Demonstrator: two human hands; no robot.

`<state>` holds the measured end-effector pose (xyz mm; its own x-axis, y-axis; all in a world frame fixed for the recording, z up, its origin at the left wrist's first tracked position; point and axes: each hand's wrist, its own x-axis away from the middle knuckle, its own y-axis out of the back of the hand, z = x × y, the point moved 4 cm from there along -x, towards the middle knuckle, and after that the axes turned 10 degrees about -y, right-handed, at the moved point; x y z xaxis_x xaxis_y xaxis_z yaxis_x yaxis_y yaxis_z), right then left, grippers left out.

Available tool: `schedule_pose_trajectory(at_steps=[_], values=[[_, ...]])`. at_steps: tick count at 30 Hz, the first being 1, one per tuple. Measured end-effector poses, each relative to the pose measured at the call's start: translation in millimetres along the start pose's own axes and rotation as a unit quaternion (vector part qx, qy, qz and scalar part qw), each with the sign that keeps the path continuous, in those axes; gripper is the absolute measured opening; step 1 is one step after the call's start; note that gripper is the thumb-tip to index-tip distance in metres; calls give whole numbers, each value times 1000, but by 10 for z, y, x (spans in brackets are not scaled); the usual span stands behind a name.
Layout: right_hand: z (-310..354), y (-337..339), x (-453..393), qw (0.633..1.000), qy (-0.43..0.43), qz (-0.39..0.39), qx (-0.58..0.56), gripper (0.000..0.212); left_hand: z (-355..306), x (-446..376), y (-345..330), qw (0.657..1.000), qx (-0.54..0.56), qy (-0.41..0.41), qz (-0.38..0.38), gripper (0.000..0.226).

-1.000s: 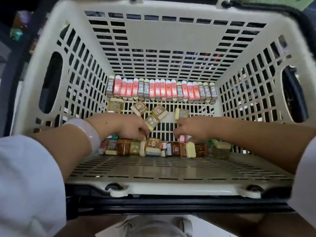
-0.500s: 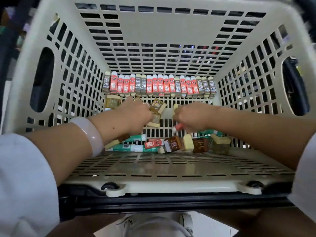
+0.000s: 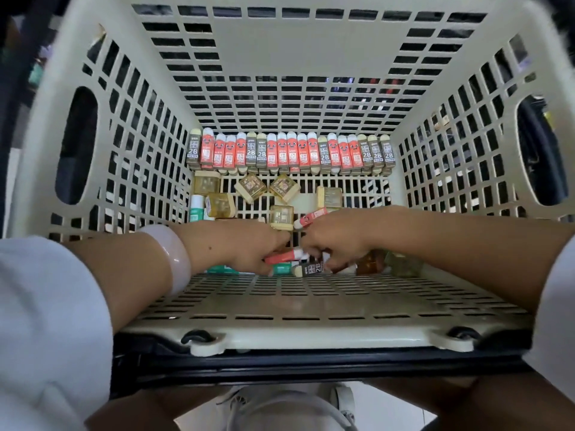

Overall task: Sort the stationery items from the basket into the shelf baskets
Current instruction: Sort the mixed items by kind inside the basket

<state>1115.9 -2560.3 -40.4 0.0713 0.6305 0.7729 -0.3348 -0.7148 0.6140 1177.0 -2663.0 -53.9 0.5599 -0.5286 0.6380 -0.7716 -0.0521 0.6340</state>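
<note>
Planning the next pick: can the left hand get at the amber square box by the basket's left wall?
Probably yes. The amber square box lies uncovered just beyond the left hand, but that hand already grips a red eraser, so it is occupied.

This looks like a stationery shop or its stockroom. A cream slotted plastic basket [image 3: 289, 73] holds many identical packaged erasers [image 3: 289, 154] lined along its far wall, with small clear boxed items [image 3: 281, 216] loose on its floor.
</note>
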Motion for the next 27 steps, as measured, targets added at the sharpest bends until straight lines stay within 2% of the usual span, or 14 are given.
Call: schedule_pose_trajectory(at_steps=[3,6,8,9,12,16,19,21,22,25,27], values=[[-160,88,36,994,-79,15,68,14,-39,-64,-21,999,-38,3,-19,24],[-249,184,75,985,-123,-45,110,27,-45,-99,-11,998,-49,10,-43,19],[-189,162,37,989,-86,-79,91,26,-29,-111,8,998,-32,18,-59,11],[-130,123,18,993,-60,-70,68,26,-18,-117,17,998,-20,23,-63,11],[50,-67,-26,1000,-3,17,5,24,-11,-125,14,997,36,24,-68,14],[37,-146,-41,997,1,53,-53,26,-76,-140,-36,996,74,30,-50,27],[-42,-31,-21,989,-1,55,-136,19,-83,-104,0,995,86,47,-15,18],[-120,107,-5,979,-15,4,-204,16,0,-54,106,992,106,69,-8,10],[-162,173,-10,978,-23,-45,-203,15,53,-20,178,990,118,78,-5,11],[-224,292,-10,976,-45,-199,-74,15,225,107,430,983,153,99,-34,21],[-218,253,-47,970,-37,-241,16,26,342,201,579,970,174,139,-99,24]])
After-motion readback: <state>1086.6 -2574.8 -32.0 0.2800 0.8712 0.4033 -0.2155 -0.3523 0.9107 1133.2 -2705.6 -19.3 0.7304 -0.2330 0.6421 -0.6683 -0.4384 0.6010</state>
